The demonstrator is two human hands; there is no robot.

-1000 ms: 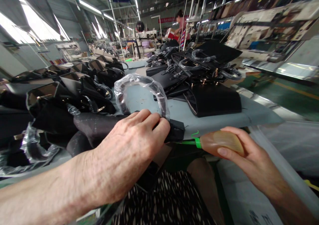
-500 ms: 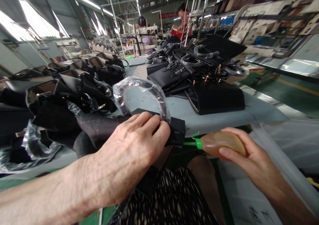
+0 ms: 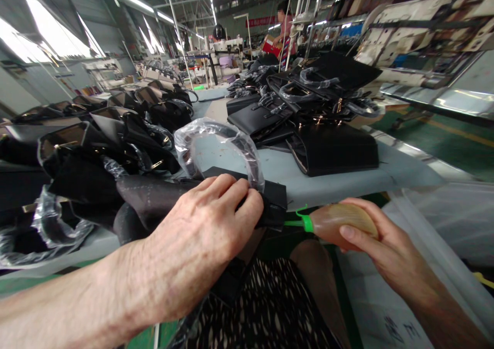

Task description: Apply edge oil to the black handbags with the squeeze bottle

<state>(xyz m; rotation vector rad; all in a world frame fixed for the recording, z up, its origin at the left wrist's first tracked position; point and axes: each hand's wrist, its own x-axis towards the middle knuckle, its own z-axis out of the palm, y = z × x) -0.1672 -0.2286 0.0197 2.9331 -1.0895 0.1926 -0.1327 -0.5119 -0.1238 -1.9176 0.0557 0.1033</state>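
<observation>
My left hand (image 3: 216, 220) is closed on the upper edge of a black handbag (image 3: 276, 197), near the foot of its handle. That handle (image 3: 216, 130) arches up, wrapped in clear plastic. In my right hand (image 3: 382, 241) lies a squeeze bottle (image 3: 343, 223) of amber-brown liquid, tipped on its side. Its green nozzle (image 3: 297, 224) points left, and the tip meets or sits just at the handbag's right edge; exact contact is hidden. Fingers of my left hand cover part of the bag.
More black handbags (image 3: 104, 143) stand in rows on the left of the pale blue table (image 3: 328, 189). A pile of black bags (image 3: 335, 148) lies on the right. A white plastic-lined bin (image 3: 436, 225) is beside my right arm. Farther back, a person (image 3: 285, 27) stands near a red box.
Both hands keep almost the same place, with the bottle's nozzle still at the bag's edge. In the background, the person has shifted slightly.
</observation>
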